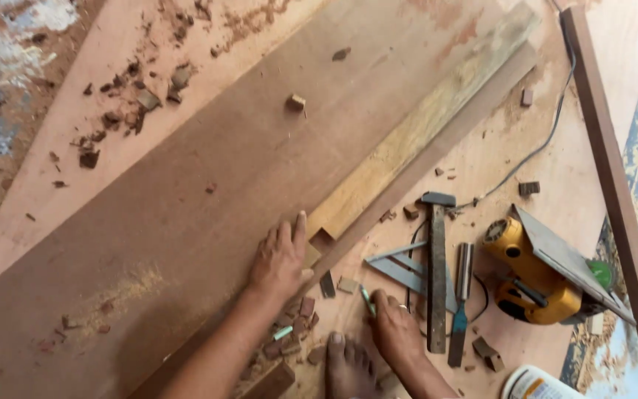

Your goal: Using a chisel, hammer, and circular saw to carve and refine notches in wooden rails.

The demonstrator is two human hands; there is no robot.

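My left hand [280,258] lies flat, fingers apart, on a wide brown board [186,192], just left of a small square notch [323,240] cut into a long pale strip [407,140] that runs along the board's edge. My right hand [396,325] rests on the floor below it, closed around a short green pencil [365,299] that points up toward the notch. My bare foot [345,366] sits between the two arms.
Right of my right hand lie a hammer [437,273], a metal try square [400,270], a blue-handled chisel [461,303] and a yellow circular saw [533,273] with its cable. A dark wood strip [611,170] runs down the right. Offcuts and chips litter the floor.
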